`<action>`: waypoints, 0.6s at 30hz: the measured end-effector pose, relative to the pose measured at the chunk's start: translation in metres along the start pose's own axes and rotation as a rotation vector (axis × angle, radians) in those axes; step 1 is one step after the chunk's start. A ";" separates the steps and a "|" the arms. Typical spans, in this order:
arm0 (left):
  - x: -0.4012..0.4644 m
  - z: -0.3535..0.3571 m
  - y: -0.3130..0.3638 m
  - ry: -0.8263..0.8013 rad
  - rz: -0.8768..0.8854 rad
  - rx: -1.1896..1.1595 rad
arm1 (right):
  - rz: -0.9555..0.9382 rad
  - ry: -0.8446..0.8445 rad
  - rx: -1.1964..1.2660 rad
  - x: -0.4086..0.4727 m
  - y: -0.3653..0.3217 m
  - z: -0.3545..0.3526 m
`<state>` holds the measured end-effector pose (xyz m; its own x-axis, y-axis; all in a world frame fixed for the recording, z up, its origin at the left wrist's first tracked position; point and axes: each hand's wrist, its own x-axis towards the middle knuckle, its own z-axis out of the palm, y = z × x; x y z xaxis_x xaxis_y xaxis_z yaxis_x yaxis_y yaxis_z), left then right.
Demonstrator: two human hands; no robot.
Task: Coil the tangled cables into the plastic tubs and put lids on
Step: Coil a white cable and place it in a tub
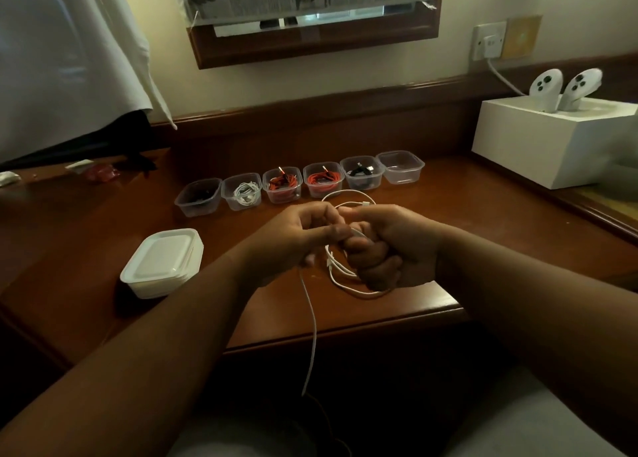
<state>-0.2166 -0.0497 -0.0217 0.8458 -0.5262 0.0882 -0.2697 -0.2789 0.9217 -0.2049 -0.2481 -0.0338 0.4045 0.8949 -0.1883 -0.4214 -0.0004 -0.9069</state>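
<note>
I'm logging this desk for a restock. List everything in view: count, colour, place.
clear plastic tubs: six, in a row at desk rear; five hold cables, the rightmost is empty
stack of white plastic lids: one, desk left
white cable: one, between the hands, tail over the desk edge
white box: one, desk right, holding two white controllers
brown wooden desk: one
left hand: grips cable
right hand: grips coil
</note>
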 end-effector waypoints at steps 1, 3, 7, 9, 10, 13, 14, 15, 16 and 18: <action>0.002 0.001 -0.002 0.015 0.022 -0.034 | -0.016 -0.016 0.033 0.003 0.001 -0.001; 0.007 0.003 -0.006 0.057 0.059 -0.118 | -0.038 -0.073 0.090 0.009 0.003 -0.004; 0.021 0.006 -0.011 0.099 0.086 -0.404 | -0.141 -0.263 0.258 0.023 -0.003 -0.013; 0.030 0.010 -0.008 0.109 0.047 -0.587 | -0.239 -0.292 0.326 0.029 -0.010 -0.016; 0.035 0.011 -0.006 0.138 0.008 -0.669 | -0.295 -0.285 0.351 0.032 -0.013 -0.019; 0.053 0.010 -0.008 0.293 -0.057 -0.798 | -0.491 -0.150 0.374 0.046 -0.028 -0.026; 0.060 0.010 -0.012 0.347 -0.071 -0.758 | -0.565 -0.068 0.370 0.050 -0.035 -0.028; 0.067 0.010 -0.017 0.383 -0.090 -0.711 | -0.640 0.030 0.357 0.055 -0.042 -0.033; 0.070 0.011 -0.021 0.397 -0.121 -0.669 | -0.713 0.138 0.325 0.058 -0.048 -0.033; 0.079 0.011 -0.030 0.335 -0.215 -0.606 | -0.838 0.375 0.127 0.064 -0.059 -0.045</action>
<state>-0.1469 -0.0914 -0.0467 0.9733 -0.2079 -0.0967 0.1385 0.1972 0.9705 -0.1176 -0.2104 -0.0089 0.8440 0.3777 0.3808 0.0509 0.6504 -0.7579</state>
